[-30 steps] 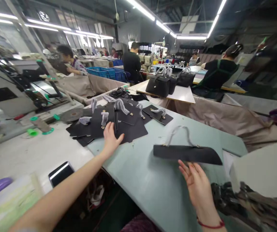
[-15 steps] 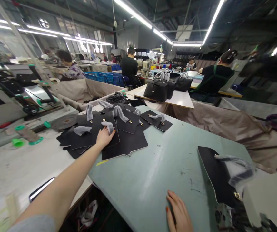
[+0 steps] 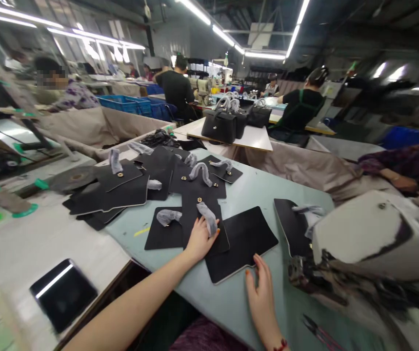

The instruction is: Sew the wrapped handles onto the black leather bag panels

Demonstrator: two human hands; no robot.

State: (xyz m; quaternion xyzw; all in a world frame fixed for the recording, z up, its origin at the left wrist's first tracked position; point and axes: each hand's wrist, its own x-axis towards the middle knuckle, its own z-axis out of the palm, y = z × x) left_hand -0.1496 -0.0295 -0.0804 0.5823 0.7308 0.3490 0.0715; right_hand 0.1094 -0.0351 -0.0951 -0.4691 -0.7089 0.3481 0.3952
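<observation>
My left hand [image 3: 202, 240] grips a black bag panel [image 3: 194, 217] at its plastic-wrapped handle [image 3: 208, 218]; a gold fitting [image 3: 199, 200] shows above the handle. Partly under that panel lies a plain black panel [image 3: 248, 237]. At the plain panel's near edge is my right hand [image 3: 262, 287], thumb and fingers apart, its fingertips close to or touching the edge. Left of my left hand, another panel with a wrapped handle [image 3: 169, 217] lies on the green table. Farther back, several such panels are piled loosely, some with handles [image 3: 201, 173].
A sewing machine [image 3: 363, 234] stands at right, with a black panel [image 3: 292, 226] by it. Scissors-like snips [image 3: 317, 331] lie near its base. A phone [image 3: 64, 294] and thread cones [image 3: 13, 201] are at left. Finished handbags [image 3: 218, 127] stand ahead; several people work around.
My left hand has drawn panels from the pile toward me and right. My right hand has moved forward to the plain panel's edge. The view has turned right.
</observation>
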